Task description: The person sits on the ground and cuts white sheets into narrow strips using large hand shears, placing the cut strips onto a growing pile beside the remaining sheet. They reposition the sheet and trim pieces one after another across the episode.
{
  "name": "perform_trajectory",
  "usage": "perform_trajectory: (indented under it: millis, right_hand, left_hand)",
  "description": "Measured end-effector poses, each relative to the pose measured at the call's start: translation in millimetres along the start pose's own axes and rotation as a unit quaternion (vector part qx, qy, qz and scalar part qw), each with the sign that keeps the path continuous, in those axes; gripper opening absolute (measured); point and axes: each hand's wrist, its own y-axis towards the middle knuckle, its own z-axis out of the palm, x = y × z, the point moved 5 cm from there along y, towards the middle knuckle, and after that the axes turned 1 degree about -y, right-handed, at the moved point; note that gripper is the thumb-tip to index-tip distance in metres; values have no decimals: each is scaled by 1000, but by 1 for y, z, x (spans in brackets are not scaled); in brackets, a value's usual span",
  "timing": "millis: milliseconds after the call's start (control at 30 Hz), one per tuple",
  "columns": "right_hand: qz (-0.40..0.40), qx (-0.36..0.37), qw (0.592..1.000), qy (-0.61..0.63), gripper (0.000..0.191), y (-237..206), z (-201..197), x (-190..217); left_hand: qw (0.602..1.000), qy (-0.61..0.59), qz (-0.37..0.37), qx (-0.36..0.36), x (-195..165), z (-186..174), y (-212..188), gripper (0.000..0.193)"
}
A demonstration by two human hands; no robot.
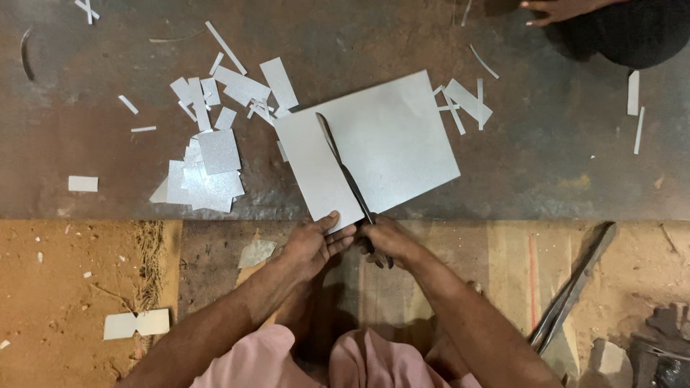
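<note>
Thin, stiff grey sheet (pixel 388 144) lies flat on the dark slab, likely light with sharp edges, best held at its near corner where left hand (pixel 310 244) pinches it, while right hand (pixel 388 241) is clenched around shears (pixel 345 169) handles.

A small metalworking shop, worked at floor level. The person sits on bare, dusty earth (pixel 65 287) at the near side, facing a dark, worn steel slab (pixel 560 158) that serves as the bench. Offcuts of thin grey sheet (pixel 208 169) lie scattered over the slab's left and far parts. Long iron shears (pixel 571 294) rest on the ground at the near right, and another worker's hand (pixel 557 10) shows at the far right.
</note>
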Motion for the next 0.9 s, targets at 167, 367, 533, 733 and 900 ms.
perform_trajectory:
  millis: [167, 367, 533, 733, 900]
  right_hand:
    - [26, -97, 991, -84, 44, 10, 2, -6]
    - [-126, -76, 985, -86, 49, 23, -1, -7]
    - [15, 11, 999, 26, 62, 20, -4, 2]
    - [-46, -91, 993, -65, 52, 17, -5, 15]
    - [-122, -50, 991, -24, 49, 41, -9, -2]
  left_hand:
    - [1000, 0, 5, 3, 3, -4, 6, 28]
    - [1000, -12, 11, 11, -1, 0, 3, 26]
    - [1000, 13, -6, 4, -6, 9, -6, 29]
    - [1000, 20, 21, 12, -5, 12, -8, 29]
    - [981, 142, 129, 6, -18, 4, 3, 33]
